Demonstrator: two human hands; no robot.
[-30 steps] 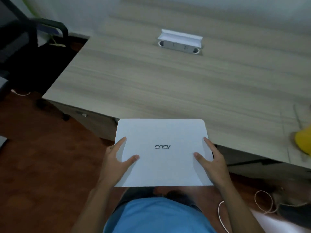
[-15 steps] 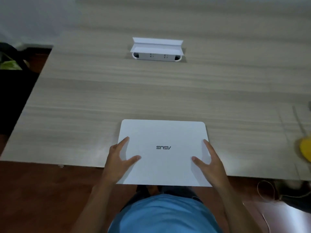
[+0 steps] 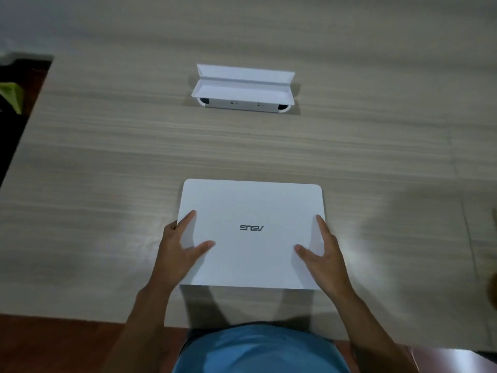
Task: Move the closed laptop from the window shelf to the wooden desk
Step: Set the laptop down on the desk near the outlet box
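Note:
A closed white laptop [image 3: 251,205] with an upside-down logo on its lid is over the near part of the wooden desk [image 3: 107,157], its shadow falling on the desk just below its near edge. My left hand [image 3: 178,247] grips the laptop's left edge, thumb on the lid. At the right edge my right hand [image 3: 321,251] holds it the same way. Whether the laptop touches the desk I cannot tell.
A white socket box [image 3: 243,90] with its lid flipped open sits in the desk farther back. The desk's left edge borders a dark area with something green [image 3: 10,95]. Reddish floor [image 3: 53,345] shows below the near edge.
The laptop has travelled forward from beyond the desk's near edge to fully over the desk surface, both hands keeping the same grip. The view has moved closer to the desk.

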